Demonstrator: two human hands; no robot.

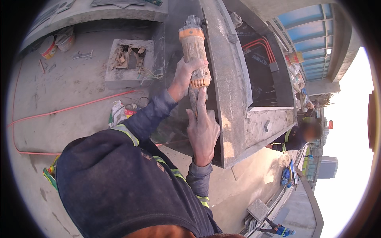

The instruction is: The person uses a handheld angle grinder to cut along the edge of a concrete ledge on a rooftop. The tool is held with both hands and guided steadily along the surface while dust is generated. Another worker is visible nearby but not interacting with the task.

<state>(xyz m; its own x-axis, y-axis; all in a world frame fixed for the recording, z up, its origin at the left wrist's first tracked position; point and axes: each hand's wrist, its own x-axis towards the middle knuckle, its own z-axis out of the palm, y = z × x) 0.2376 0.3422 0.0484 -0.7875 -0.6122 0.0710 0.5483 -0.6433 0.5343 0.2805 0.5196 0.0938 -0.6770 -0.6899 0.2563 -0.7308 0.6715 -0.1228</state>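
Note:
A dusty orange-and-grey power tool, which looks like an angle grinder (195, 51), is held upright along the edge of a grey stone slab (224, 75). My left hand (183, 77) wraps round its body, the thumb across the front. Just below, my right hand (203, 133) is at the tool's rear end. Its index finger stretches up to the orange vented cap, and thumb and fingers close round a grey rear part. Where the tool's head meets the slab is hard to make out.
A red hose (71, 107) runs over the floor at left, near a concrete block (129, 59) with a broken opening. Buckets (49, 47) stand at far left. To the right, a person in dark clothing (293, 137) is beside the slab structure; another person (282, 231) is lower right.

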